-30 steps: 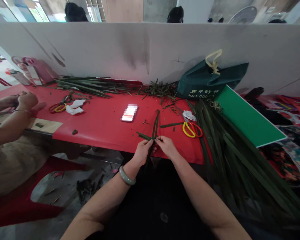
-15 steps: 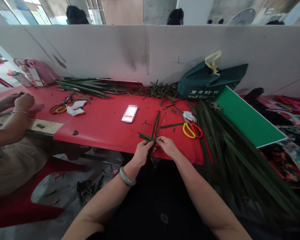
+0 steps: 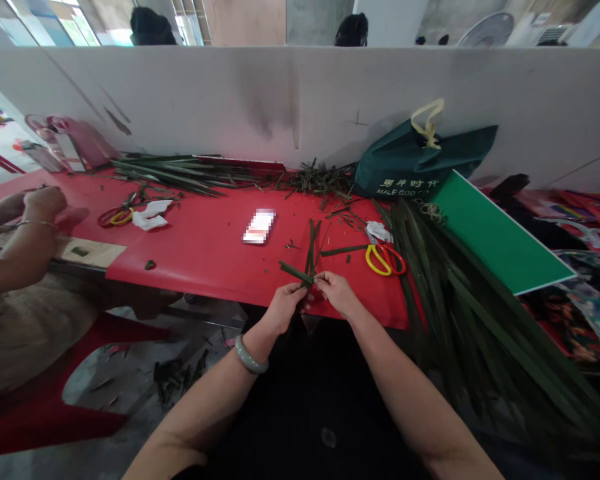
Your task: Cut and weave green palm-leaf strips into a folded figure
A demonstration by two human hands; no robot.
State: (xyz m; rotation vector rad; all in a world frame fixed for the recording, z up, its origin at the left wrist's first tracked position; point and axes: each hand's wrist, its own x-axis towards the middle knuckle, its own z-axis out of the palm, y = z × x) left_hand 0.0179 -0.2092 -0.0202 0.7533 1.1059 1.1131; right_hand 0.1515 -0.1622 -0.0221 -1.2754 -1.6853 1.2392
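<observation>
My left hand point(image 3: 282, 308), with a pale green bangle point(image 3: 249, 358) on its wrist, pinches crossed dark green leaf strips point(image 3: 307, 257) at the near edge of the red table point(image 3: 205, 257). My right hand point(image 3: 335, 293) pinches the same strips from the right, fingertips nearly touching the left hand's. One strip end sticks out to the left, two longer strips point away over the table. Yellow and red scissors point(image 3: 386, 260) lie just right of my hands.
A big bundle of long green leaves point(image 3: 460, 300) lies at my right beside a green board point(image 3: 495, 237) and a dark green bag point(image 3: 420, 163). A phone point(image 3: 259, 226), leaf scraps point(image 3: 320, 179), more leaves point(image 3: 180, 170) and other scissors point(image 3: 117, 216) lie farther off. Another person's hands point(image 3: 40, 203) work at left.
My hands stayed at the table edge; the strips have shifted slightly, the left stub now angling up more. The other person's hands at left drew closer together.
</observation>
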